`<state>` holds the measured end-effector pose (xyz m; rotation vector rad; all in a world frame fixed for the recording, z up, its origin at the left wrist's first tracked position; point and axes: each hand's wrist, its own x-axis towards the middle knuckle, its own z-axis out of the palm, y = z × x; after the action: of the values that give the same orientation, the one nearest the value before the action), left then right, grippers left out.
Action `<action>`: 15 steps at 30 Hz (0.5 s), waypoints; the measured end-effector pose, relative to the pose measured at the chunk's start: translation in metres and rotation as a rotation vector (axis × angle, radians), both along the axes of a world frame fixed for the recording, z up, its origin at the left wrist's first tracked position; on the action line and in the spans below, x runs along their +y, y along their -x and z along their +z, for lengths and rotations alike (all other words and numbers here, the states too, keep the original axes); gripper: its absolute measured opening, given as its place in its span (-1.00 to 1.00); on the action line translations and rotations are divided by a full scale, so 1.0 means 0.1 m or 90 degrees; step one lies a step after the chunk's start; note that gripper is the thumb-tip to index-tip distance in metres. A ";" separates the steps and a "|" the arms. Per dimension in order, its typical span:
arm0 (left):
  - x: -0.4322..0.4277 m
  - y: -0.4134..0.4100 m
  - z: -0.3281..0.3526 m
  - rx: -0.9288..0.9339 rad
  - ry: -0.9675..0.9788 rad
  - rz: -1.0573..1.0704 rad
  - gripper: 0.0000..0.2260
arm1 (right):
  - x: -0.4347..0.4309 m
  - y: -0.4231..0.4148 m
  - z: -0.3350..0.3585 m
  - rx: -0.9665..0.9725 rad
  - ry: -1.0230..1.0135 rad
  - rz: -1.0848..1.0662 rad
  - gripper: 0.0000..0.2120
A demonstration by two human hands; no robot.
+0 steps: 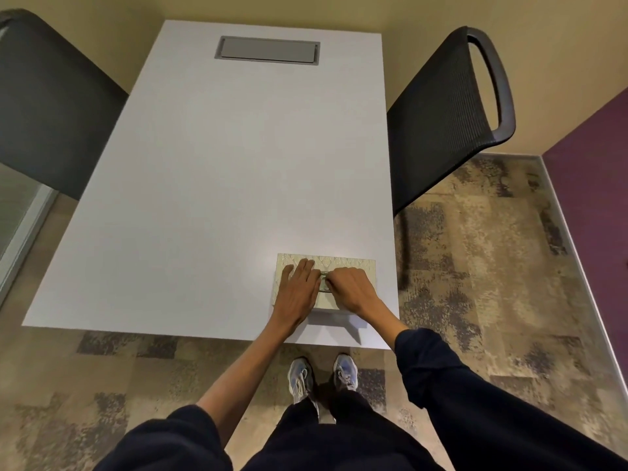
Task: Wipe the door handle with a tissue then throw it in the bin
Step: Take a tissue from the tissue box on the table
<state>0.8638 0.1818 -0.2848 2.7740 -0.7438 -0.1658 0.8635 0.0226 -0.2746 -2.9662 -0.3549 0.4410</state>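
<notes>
A flat tissue box (355, 264) with a pale gold patterned top lies at the near right corner of the white table (221, 181). My left hand (299, 290) rests flat on the box's left half, fingers spread, holding nothing. My right hand (350, 288) is curled over the oval, metal-rimmed slot (323, 275) in the middle of the box, its fingertips pinched on a small pale bit of tissue (327, 283). Most of the tissue is hidden by the fingers. No door handle or bin is in view.
Two black mesh chairs stand at the table, one on the left (51, 107) and one on the right (441, 120). A grey cable hatch (267, 51) is set into the table's far end. A purple wall (598, 185) borders patterned carpet on the right.
</notes>
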 end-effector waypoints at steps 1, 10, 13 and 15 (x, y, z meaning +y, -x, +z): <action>0.01 0.00 0.01 -0.021 -0.002 -0.007 -0.83 | 0.00 0.02 0.00 -0.001 -0.009 -0.001 -0.80; 0.01 -0.01 0.02 0.025 -0.036 -0.008 -0.65 | -0.04 0.09 0.02 -0.015 -0.175 -0.092 -0.84; -0.02 -0.03 0.00 0.020 -0.034 -0.012 -0.65 | -0.04 0.09 0.03 -0.012 -0.199 -0.110 -0.85; -0.06 -0.05 0.03 0.022 -0.004 -0.002 -0.69 | -0.05 0.10 0.03 -0.012 -0.219 -0.125 -0.85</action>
<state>0.8686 0.1759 -0.2822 2.7684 -0.7395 -0.2153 0.8535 0.0173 -0.2721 -2.6373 -0.1234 0.2954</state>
